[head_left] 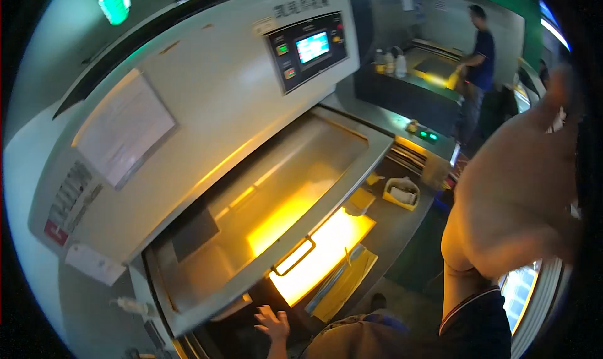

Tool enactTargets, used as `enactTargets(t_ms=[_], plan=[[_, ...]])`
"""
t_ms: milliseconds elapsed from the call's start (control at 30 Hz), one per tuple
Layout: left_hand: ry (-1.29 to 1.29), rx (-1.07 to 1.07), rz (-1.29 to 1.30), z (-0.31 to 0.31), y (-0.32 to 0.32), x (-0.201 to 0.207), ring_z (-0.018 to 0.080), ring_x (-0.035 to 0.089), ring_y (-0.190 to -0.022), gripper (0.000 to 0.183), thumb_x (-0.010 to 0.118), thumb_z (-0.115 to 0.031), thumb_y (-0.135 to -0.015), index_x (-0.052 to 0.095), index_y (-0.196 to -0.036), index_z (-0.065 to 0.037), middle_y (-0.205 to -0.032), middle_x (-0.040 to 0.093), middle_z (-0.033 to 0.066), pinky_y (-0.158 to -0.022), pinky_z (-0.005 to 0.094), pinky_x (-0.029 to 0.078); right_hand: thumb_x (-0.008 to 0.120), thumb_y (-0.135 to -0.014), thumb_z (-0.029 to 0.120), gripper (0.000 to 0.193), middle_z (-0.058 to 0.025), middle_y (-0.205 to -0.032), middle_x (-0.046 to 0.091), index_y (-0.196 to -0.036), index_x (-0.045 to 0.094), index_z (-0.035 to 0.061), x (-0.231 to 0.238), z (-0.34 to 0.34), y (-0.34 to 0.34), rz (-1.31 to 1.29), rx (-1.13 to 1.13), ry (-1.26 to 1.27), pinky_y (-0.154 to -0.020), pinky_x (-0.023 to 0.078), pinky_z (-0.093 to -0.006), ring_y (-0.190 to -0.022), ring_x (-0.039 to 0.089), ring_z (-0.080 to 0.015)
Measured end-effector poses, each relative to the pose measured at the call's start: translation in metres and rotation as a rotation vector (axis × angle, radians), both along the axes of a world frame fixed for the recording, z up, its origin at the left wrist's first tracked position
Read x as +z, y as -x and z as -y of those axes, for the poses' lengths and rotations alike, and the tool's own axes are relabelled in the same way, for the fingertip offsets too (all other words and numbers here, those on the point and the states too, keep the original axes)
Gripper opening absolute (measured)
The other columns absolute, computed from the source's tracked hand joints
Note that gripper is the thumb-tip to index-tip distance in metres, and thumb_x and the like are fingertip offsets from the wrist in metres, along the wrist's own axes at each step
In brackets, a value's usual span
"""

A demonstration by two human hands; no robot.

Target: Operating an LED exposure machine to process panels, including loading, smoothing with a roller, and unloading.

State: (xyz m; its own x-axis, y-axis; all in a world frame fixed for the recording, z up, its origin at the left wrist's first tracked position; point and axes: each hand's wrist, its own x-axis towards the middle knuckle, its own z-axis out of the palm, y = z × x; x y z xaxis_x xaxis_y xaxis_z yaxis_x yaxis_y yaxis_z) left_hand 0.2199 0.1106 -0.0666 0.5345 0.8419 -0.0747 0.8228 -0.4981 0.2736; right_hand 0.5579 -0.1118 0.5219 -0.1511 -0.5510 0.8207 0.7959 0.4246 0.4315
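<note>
My left hand (273,323) hovers low in front of the machine, its fingers spread and nothing in them. It is nearest the front edge of a metal-framed glass drawer (295,170), below the drawer's dark handle (296,257). A dark rectangular sheet (195,230) shows at the drawer's left part. My right hand (515,189) is raised close to the camera at the right, large and blurred. Its fingers run into the dark rim, so what they touch or hold cannot be made out.
A large white machine (207,108) with a control panel (311,48) stands over the drawer. Beneath the drawer is a bright yellow-lit panel (320,255), with a yellow sheet (345,290) and a small yellow basket (402,193) nearby. Another person (478,60) works at a far table.
</note>
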Motion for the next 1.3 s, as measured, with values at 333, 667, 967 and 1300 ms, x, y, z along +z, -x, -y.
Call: enactTargets(t_ms=[333, 667, 967, 1300], plan=[[0.905, -0.087, 0.262, 0.114, 0.053, -0.005, 0.0294, 0.053, -0.126, 0.063, 0.061, -0.044, -0.091, 0.048, -0.139, -0.005, -0.136, 0.055, 0.0171, -0.105, 0.0362, 0.041, 0.067, -0.087, 0.02, 0.057, -0.0228, -0.13, 0.053, -0.136, 0.045, 0.0017, -0.602, -0.012, 0.007, -0.884, 0.371, 2.031, -0.1, 0.044, -0.044, -0.118, 0.052, -0.0358], [0.85, 0.391, 0.581, 0.113, 0.122, 0.008, 0.0276, 0.056, -0.122, 0.061, 0.061, -0.039, -0.091, 0.047, -0.14, -0.006, -0.133, 0.058, 0.016, -0.101, 0.0378, 0.044, 0.07, -0.083, 0.025, 0.053, -0.0179, -0.129, 0.056, -0.129, 0.053, 0.0047, -0.537, -0.154, 0.041, -0.333, -0.085, 1.975, -0.101, 0.043, -0.0459, -0.119, 0.053, -0.0352], [0.944, 0.252, 0.73, 0.087, 0.154, 0.028, 0.0286, 0.052, -0.127, 0.059, 0.06, -0.033, -0.095, 0.042, -0.143, -0.005, -0.141, 0.051, 0.0157, -0.103, 0.0385, 0.043, 0.069, -0.08, 0.045, 0.052, -0.0146, -0.113, 0.067, -0.119, 0.065, 0.0115, -0.538, -0.136, 0.062, 0.153, -0.892, 2.506, -0.097, 0.047, -0.0433, -0.109, 0.062, -0.0312], [1.091, -0.301, 0.175, 0.077, 0.156, -0.027, 0.0296, 0.047, -0.131, 0.066, 0.053, -0.046, -0.097, 0.039, -0.145, -0.004, -0.143, 0.049, 0.0164, -0.109, 0.0393, 0.036, 0.068, -0.07, 0.069, 0.063, -0.0107, -0.1, 0.071, -0.101, 0.074, 0.0142, -0.511, -0.021, 0.13, 0.025, -1.017, 3.011, -0.086, 0.052, -0.0419, -0.098, 0.066, -0.0305]])
